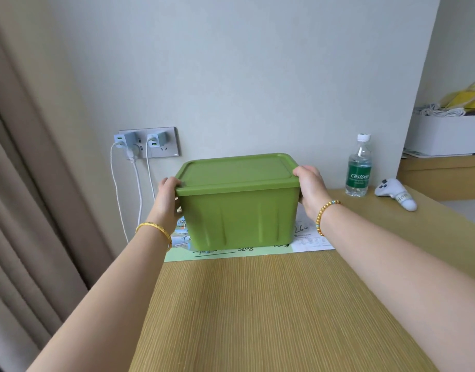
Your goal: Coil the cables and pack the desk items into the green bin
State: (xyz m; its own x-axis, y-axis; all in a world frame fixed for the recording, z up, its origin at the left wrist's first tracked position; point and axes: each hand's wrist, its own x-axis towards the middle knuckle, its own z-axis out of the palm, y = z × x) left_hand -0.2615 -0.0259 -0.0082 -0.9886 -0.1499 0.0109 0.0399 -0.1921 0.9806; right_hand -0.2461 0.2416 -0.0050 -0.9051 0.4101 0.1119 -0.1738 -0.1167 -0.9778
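Water bottle (358, 167): clear plastic, white cap, green label reading "Cestbon"; upright near the wall at the desk's right rear.
Controller (396, 194): white, lying just right of the bottle; small tag on the handle, lettering partly legible, "Hon…".
Printed sheets (310, 237): under and around the bin; handwritten "260" at right, "3208" along the front edge, smaller print too fine to read.
Green bin (240, 210): lid (237, 170) seated on top, standing on the sheets at the rear centre of the wooden desk (271, 312), close to the wall.
Left hand (166, 200): arm extended forward, gold bangle at the wrist, thumb hooked over the lid's left corner, remaining digits hidden behind the bin's side.
Right hand (310, 189): arm extended, beaded bracelet at the wrist, thumb over the lid's right corner, palm against the side wall.
Grip: both closed on the bin at rim level, one per end.
Wall socket (150, 142): two chargers plugged in, white cables (139, 194) hanging down behind the desk.
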